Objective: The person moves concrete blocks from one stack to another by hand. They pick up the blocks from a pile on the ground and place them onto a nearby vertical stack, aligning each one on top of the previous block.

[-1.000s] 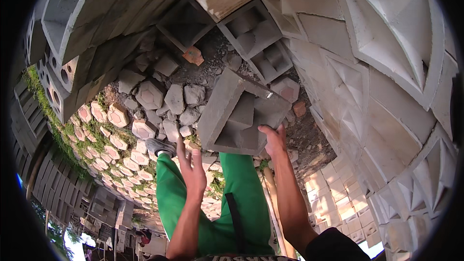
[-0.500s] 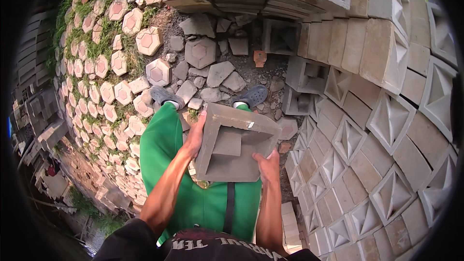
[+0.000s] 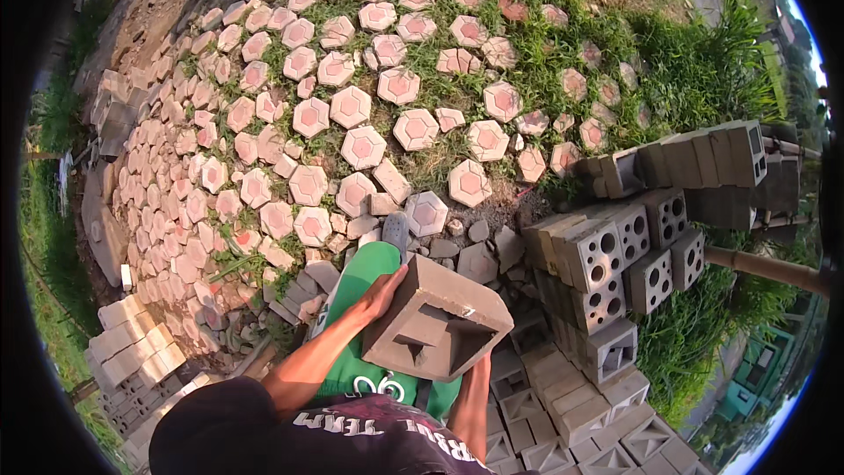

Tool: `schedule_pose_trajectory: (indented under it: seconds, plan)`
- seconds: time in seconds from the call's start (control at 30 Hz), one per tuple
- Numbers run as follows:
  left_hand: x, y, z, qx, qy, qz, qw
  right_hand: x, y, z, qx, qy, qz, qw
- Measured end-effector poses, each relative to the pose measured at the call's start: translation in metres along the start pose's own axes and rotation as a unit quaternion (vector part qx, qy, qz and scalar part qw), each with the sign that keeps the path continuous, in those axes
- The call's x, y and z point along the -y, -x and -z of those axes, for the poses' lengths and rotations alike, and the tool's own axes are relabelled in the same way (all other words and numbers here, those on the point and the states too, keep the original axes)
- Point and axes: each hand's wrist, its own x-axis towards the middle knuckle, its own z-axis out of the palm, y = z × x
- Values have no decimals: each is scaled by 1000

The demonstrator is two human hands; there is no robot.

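I carry a grey concrete vent block (image 3: 437,320) with a recessed square pattern, held in front of my waist above my green trousers. My left hand (image 3: 383,292) grips its left edge, fingers wrapped over the side. My right hand (image 3: 477,368) supports the block from below on its right side and is mostly hidden under it. The block is tilted, its hollow face turned up toward me.
Hexagonal pink-grey pavers (image 3: 363,146) lie scattered over grass ahead. Stacks of perforated concrete blocks (image 3: 615,251) stand to the right. Patterned vent blocks (image 3: 563,422) lie at lower right, small grey bricks (image 3: 132,347) at lower left. Loose rubble sits by my foot (image 3: 396,230).
I have turned away from the wall of patterned blocks toward the paver-strewn grass, both hands still gripping the block, which came off the stack a second ago.
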Motion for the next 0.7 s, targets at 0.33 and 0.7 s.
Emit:
schedule_pose_trajectory:
  seconds: [0.33,0.7]
  plan:
    - [-178,-21,69,-48,64,-144,986,175,-60,-114,126,42,18,991]
    - [-219,-159,75,-148,254,-131,947,355,-208,-226,276,50,23,960]
